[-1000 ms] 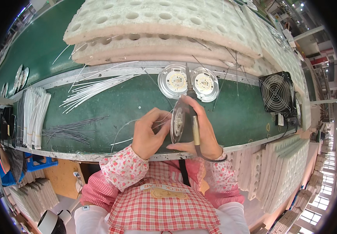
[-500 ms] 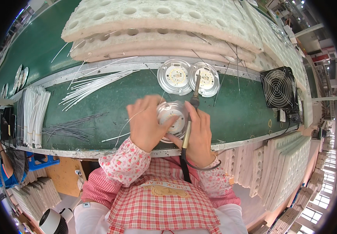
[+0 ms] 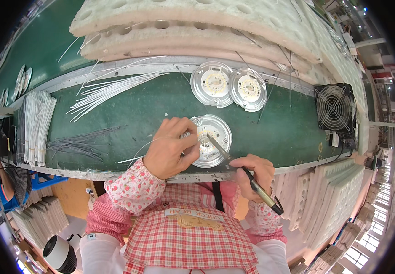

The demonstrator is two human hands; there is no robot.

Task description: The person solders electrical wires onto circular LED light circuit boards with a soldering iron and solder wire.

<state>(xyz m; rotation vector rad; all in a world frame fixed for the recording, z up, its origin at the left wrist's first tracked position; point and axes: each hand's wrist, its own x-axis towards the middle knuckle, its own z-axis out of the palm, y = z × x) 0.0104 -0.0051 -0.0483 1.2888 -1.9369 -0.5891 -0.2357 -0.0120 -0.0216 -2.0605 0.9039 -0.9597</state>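
Observation:
A round silver LED lamp disc (image 3: pixel 224 130) lies on the green bench close in front of me. My right hand (image 3: pixel 255 176) grips a soldering iron (image 3: pixel 261 194), its tip pointing left and up over the middle of the disc's board. On the disc's left edge, my left hand (image 3: pixel 172 148) is closed with bent fingers pinched together. A thin pale wire (image 3: pixel 145 147) runs out from these fingers in a loose arc to the left; the pinched end is hidden. Two similar lamp discs, one left (image 3: pixel 212 84) and one right (image 3: pixel 248 90), overlap farther back.
White wires (image 3: pixel 104 98) and grey wires (image 3: pixel 81 141) lie loose at left, beside an upright bundle of white wires (image 3: pixel 40 128). A black fan (image 3: pixel 334 109) stands at right. Thick foam trays with holes (image 3: pixel 184 41) are stacked along the back. The bench's metal edge (image 3: pixel 92 175) runs before me.
My right hand has moved off the disc to the right and lower, and the iron now points its tip at the board. My left thumb has drawn back from the disc's face.

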